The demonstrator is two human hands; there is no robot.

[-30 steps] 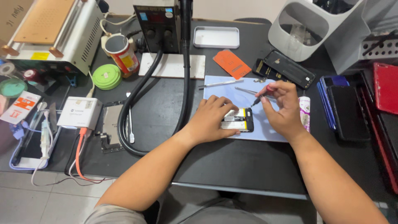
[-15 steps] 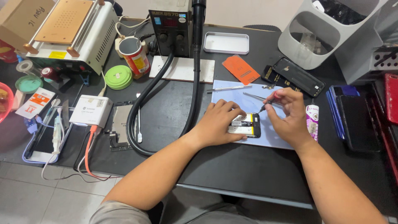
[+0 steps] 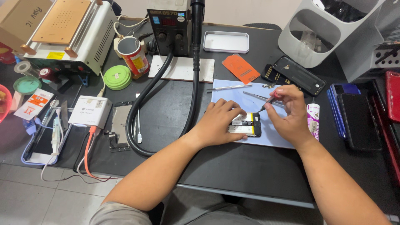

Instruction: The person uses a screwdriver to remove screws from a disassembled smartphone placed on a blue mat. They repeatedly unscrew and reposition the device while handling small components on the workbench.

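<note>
Nothing shifted: your left hand [image 3: 218,123] still pins the opened phone [image 3: 246,125] on the blue mat [image 3: 233,92]; your right hand [image 3: 289,114] grips a screwdriver [image 3: 268,102] above it.

head view, steeply down, near the workbench [image 3: 166,125]

Opened phone [image 3: 246,124], flat on blue mat [image 3: 250,95]; screwdriver [image 3: 268,102] tip on it.

Setting: phone-repair workshop | Evidence: black hot-air rework station with hose [image 3: 171,29] beyond the fingers [image 3: 233,109]; white heated separator machine with orange plate [image 3: 68,29] far left of them; opened black phones [image 3: 298,75] and blue work mat [image 3: 250,100] just beside them; black bench [image 3: 233,166].
</note>
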